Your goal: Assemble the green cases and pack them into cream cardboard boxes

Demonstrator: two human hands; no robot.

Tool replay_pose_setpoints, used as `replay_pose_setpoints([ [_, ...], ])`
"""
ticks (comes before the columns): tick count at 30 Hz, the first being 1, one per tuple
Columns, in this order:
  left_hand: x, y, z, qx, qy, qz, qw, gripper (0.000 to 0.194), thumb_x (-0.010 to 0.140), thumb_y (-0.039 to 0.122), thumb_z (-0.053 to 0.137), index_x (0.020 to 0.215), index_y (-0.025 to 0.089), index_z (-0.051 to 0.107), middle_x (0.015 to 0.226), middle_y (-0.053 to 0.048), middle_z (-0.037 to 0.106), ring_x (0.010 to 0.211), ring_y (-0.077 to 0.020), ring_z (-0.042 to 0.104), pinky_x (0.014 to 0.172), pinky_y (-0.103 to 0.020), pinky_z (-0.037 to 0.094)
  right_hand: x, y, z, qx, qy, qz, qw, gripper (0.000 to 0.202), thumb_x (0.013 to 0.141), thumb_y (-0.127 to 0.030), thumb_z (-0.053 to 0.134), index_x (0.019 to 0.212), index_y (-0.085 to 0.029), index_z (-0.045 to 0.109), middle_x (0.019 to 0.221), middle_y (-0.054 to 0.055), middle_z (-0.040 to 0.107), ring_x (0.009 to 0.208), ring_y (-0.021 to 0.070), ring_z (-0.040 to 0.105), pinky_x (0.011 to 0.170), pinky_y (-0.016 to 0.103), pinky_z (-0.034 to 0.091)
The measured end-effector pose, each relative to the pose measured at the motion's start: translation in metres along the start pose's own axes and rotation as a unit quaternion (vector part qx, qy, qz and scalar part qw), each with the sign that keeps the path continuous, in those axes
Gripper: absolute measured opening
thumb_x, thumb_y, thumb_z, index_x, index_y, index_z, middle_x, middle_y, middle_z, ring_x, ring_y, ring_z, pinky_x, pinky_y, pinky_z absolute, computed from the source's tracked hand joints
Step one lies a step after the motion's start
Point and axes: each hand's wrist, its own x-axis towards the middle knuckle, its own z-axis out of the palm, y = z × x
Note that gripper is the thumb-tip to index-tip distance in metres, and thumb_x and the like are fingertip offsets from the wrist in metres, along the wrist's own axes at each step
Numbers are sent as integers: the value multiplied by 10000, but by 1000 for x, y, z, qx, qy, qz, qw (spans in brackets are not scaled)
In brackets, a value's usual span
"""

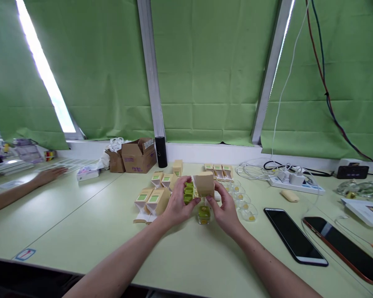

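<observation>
A small tan carton (204, 184) is held up between both hands over the table. My left hand (180, 201) grips its left side, and my right hand (226, 209) grips its lower right side. Right below the carton stands a clear jar with green contents (204, 215), which neither hand appears to touch. Several green pieces (188, 193) sit in a column just beyond my left hand. Tan boxes with green labels (157, 200) stand to the left. Clear round containers with yellow spots (243, 203) lie to the right.
Two phones (295, 236) lie at the right, near a power strip (298, 185) and cables. More tan boxes (218, 171), a cardboard box (139, 156) and a black cylinder (161, 152) stand at the back. Another person's arm (25, 189) rests at far left.
</observation>
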Motion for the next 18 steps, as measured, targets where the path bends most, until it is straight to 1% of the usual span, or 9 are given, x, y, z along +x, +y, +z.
replay_pose_setpoints([
  [4, 0, 0, -1, 0, 5, 41, 999, 538, 935, 165, 681, 1408, 268, 446, 1336, -135, 555, 1315, -311, 548, 1105, -548, 523, -3, 0, -1, -28, -21, -61, 998, 462, 899, -219, 650, 1357, -281, 651, 1436, 93, 683, 1374, 319, 613, 1174, 528, 487],
  [8, -3, -3, -2, 44, 4, 81, 996, 541, 912, 97, 649, 1389, 278, 471, 1366, -145, 514, 1341, -316, 536, 1095, -547, 530, -2, 2, -2, -62, -1, -96, 993, 450, 909, -200, 617, 1347, -301, 631, 1545, 92, 593, 1471, 321, 527, 1223, 563, 427],
  [10, -4, -4, -2, 64, 20, 94, 993, 523, 914, 101, 654, 1370, 287, 477, 1393, -149, 491, 1361, -322, 520, 1091, -551, 527, -2, 3, -2, -75, 20, -98, 992, 479, 913, -200, 607, 1383, -295, 596, 1533, 103, 591, 1475, 321, 515, 1229, 571, 415],
  [13, -5, -6, -2, 84, 43, 109, 990, 513, 904, 111, 678, 1336, 298, 475, 1433, -152, 450, 1392, -332, 484, 1087, -557, 523, -1, 7, -2, -93, 41, -91, 991, 489, 919, -207, 603, 1402, -276, 561, 1458, 120, 618, 1421, 320, 544, 1208, 571, 431],
  [18, -6, -7, -4, 104, 51, 110, 987, 512, 881, 108, 684, 1289, 323, 462, 1443, -135, 421, 1394, -335, 479, 1060, -551, 530, -2, 11, -2, -110, 47, -79, 990, 423, 931, -232, 599, 1352, -275, 582, 1376, 120, 639, 1327, 328, 586, 1141, 567, 477],
])
